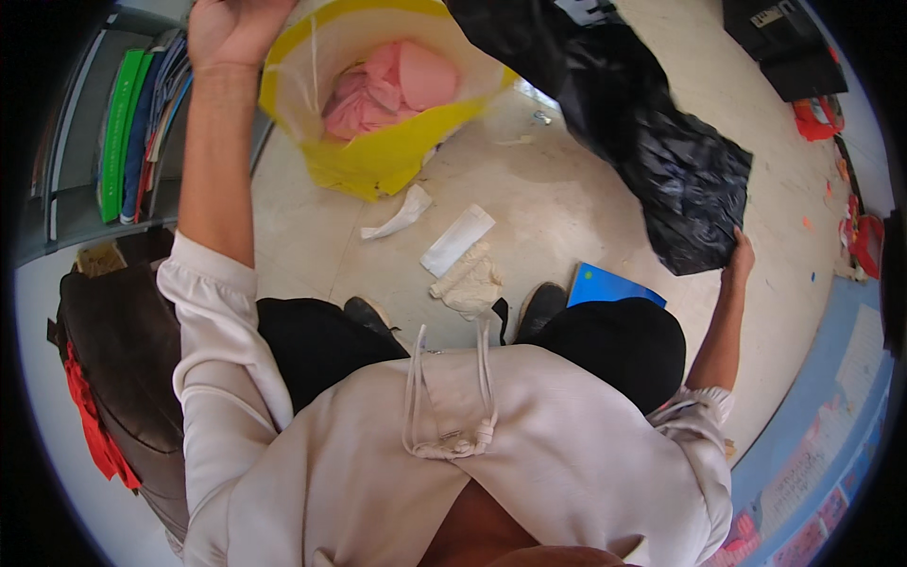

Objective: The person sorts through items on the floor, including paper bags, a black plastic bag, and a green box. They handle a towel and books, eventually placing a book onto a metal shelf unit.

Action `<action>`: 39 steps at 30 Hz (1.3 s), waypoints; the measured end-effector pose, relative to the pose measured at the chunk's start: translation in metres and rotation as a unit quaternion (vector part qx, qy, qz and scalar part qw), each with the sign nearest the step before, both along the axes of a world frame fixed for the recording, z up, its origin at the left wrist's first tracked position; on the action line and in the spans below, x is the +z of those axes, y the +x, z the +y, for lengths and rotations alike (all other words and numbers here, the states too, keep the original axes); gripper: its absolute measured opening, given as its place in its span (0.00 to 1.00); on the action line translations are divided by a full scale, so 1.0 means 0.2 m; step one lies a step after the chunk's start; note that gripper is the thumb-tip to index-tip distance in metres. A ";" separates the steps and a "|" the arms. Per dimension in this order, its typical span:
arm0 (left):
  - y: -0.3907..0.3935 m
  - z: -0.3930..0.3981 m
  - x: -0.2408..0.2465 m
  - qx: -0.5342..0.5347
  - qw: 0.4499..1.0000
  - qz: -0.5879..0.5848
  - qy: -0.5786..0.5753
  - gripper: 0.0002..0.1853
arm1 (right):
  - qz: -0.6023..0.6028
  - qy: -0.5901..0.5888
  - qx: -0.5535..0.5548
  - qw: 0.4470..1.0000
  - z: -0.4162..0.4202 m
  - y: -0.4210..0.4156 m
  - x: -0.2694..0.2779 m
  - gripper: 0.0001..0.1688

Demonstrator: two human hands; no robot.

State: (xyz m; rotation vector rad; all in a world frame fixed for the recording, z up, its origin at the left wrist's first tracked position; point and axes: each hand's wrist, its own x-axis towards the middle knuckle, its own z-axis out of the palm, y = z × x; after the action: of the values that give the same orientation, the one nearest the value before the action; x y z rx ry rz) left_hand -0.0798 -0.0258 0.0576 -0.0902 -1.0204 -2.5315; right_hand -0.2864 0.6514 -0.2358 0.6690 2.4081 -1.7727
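My right hand (740, 255) grips the lower end of a long black plastic bag (638, 135), which stretches up to the top edge of the view. At the top left is my left hand (237, 25), cut off by the frame; its fingers are out of sight, so its hold cannot be told. Beside it stands a yellow-rimmed bag (397, 163), open at the top, with crumpled pink material (397, 85) inside. Below that bag a curled white scrap (398, 214), a folded white strip (457, 239) and a crumpled cream piece (471, 280) lie on the floor.
A shelf (71, 191) with upright folders (124, 135) is at the left, above a dark brown padded seat (117, 354). A blue booklet (613, 285) lies by my right shoe (542, 308). Black boxes (786, 49) and red items (818, 117) stand along the right wall.
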 end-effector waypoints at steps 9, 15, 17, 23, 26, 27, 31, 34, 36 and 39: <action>-0.07 0.56 -0.37 -0.243 0.891 -0.356 -0.145 0.21 | -0.025 0.296 -0.050 0.954 0.82 -0.13 -0.24 0.27; 0.07 0.66 -0.60 -0.243 0.821 -0.457 -0.242 0.23 | 0.244 0.510 0.096 0.819 -0.14 0.16 -0.13 0.33; 0.13 0.63 -0.70 -0.275 0.749 -0.466 -0.383 0.23 | 0.320 0.477 0.171 0.800 -0.35 0.25 -0.06 0.34; 0.18 0.24 -1.18 -0.049 0.621 -0.263 -0.736 0.17 | 0.320 0.481 0.309 0.755 -0.69 0.38 -0.06 0.44; 0.18 0.01 -1.18 0.079 0.514 -0.199 -0.831 0.17 | 0.252 0.527 0.310 0.750 -0.69 0.30 -0.06 0.48; 0.17 -0.03 -1.14 0.075 0.543 -0.235 -0.803 0.17 | 0.247 0.543 0.312 0.739 -0.68 0.26 -0.07 0.48; 0.17 -0.16 -1.07 0.012 0.598 -0.434 -0.674 0.20 | 0.203 0.616 0.336 0.682 -0.61 0.04 -0.06 0.48; 0.18 -0.12 -1.02 -0.021 0.594 -0.492 -0.636 0.20 | 0.123 0.684 0.361 0.622 -0.49 -0.19 0.00 0.46; 0.20 -0.07 -0.96 -0.082 0.627 -0.515 -0.578 0.18 | 0.048 0.661 0.360 0.656 -0.48 -0.31 0.07 0.44; 0.30 0.01 -0.90 -0.170 0.689 -0.541 -0.452 0.17 | 0.013 0.637 0.373 0.675 -0.62 -0.32 0.13 0.44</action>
State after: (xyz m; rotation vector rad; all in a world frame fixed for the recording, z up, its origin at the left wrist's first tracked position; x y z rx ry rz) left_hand -0.0192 -0.0243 -0.1226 1.1608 -2.8334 -1.8902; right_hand -0.3500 0.5275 -0.2107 -0.3817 2.9099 0.3605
